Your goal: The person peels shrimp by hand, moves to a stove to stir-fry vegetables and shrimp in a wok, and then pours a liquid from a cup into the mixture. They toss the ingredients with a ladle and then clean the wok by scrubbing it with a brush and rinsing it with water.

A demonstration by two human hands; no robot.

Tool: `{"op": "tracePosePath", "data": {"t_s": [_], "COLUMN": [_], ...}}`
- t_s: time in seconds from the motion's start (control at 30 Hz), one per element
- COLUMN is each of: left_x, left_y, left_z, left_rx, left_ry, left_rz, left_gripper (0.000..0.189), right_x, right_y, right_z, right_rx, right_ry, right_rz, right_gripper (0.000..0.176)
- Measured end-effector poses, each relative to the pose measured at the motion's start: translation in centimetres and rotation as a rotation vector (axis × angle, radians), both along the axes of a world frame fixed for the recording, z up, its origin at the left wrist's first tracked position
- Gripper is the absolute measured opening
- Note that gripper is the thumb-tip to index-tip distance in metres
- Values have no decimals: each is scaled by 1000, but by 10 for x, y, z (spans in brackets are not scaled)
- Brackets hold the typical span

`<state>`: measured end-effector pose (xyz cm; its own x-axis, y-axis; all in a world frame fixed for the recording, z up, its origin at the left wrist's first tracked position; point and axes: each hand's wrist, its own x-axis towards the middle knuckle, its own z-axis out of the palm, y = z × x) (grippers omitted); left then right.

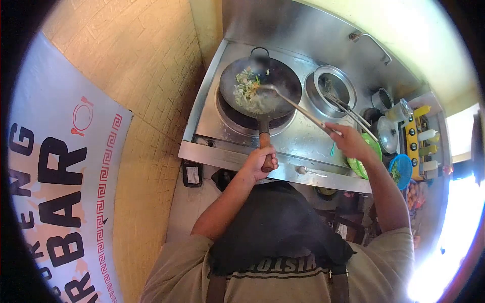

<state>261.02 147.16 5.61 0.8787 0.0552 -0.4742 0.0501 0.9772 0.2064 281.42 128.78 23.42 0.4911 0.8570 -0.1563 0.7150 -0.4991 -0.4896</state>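
Observation:
My left hand (260, 161) is closed around the wooden handle (265, 144) of a dark wok (288, 83) on the burner at the left of the stove. Chopped pale and green food (247, 93) lies in the wok, with steam over it. A long-handled metal ladle (303, 109) is held in my right hand (352, 143), fingers wrapped around its end. It slants down to the left, and its head reaches into the food, where its exact shape is partly hidden.
Right of the wok, a metal pot (321, 86) holds more long-handled utensils (358, 118). Near my right forearm are a green bowl (357, 166), a blue bowl (401, 171) and a lidded pot (388, 134). Squeeze bottles (427, 135) line the right side. A brick-patterned wall (151, 76) borders the left.

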Motion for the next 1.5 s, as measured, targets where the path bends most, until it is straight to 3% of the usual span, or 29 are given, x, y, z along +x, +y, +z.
{"op": "tracePosePath", "data": {"t_s": [0.03,0.17,0.27,0.4,0.5,0.63,0.87,0.97,1.07,1.17,1.27,1.3,1.4,1.43,1.5], "left_x": [2,5,7,0,-1,1,-1,-2,-2,0,6,3,-1,-1,2], "left_y": [-2,-13,-11,-5,-4,-4,-3,-1,4,5,-12,-22,-31,-26,-18], "left_z": [-1,3,3,1,-2,-6,-8,-6,1,-3,4,38,52,46,37], "left_rx": [-10,-21,23,-19,-10,18,34,31,51,135,127,134,121,136,88], "left_ry": [-8,13,-8,13,2,-7,24,11,36,55,22,12,50,52,61], "left_rz": [10,26,28,19,21,0,6,-10,-41,-56,-81,-74,-28,-20,8], "left_gripper": [11,11,11,20,19,16,10,10,9,9,11,11,12,12,11], "right_x": [-3,-37,-10,-10,-42,-22,10,4,-27,-48,-37,-24,-4,-9,-30], "right_y": [-6,26,33,-7,8,34,104,125,99,57,48,49,30,26,20], "right_z": [-2,-1,-6,42,59,-33,-101,-129,-114,-62,-41,-40,-30,-16,30], "right_rx": [68,-477,-331,-260,-559,-361,204,207,-106,-391,-400,-404,-31,109,-157], "right_ry": [-233,-366,-414,-358,-381,-327,-174,-101,-124,-252,-310,-362,-215,-168,184], "right_rz": [167,0,22,85,-8,-124,-217,-119,-81,-5,14,4,43,54,-196], "right_gripper": [42,41,40,39,40,40,37,39,43,46,50,48,46,36,37]}}
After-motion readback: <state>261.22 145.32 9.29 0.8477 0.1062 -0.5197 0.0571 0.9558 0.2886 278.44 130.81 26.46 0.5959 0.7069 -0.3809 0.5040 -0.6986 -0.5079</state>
